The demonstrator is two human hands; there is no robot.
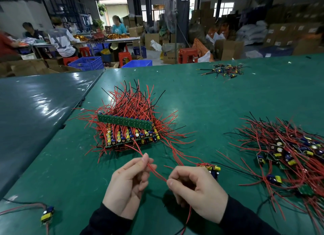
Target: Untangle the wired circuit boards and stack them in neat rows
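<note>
A neat stack of circuit boards (130,134) with yellow capacitors sits in the middle of the green table, red and black wires fanning out behind it. To the right lies a tangled heap of wired boards (287,157). My left hand (130,180) pinches red wires (154,170) that run up toward the stack. My right hand (196,187) pinches the same wires lower down, and they trail out below my wrist. One small board (213,170) lies just behind my right hand; whether the held wires belong to it is unclear.
A single loose board (47,215) with wires lies at the near left. A small pile of wire scraps (223,71) sits far right on the table (201,101). Beyond the table edge are blue crates, red stools, cardboard boxes and several seated people.
</note>
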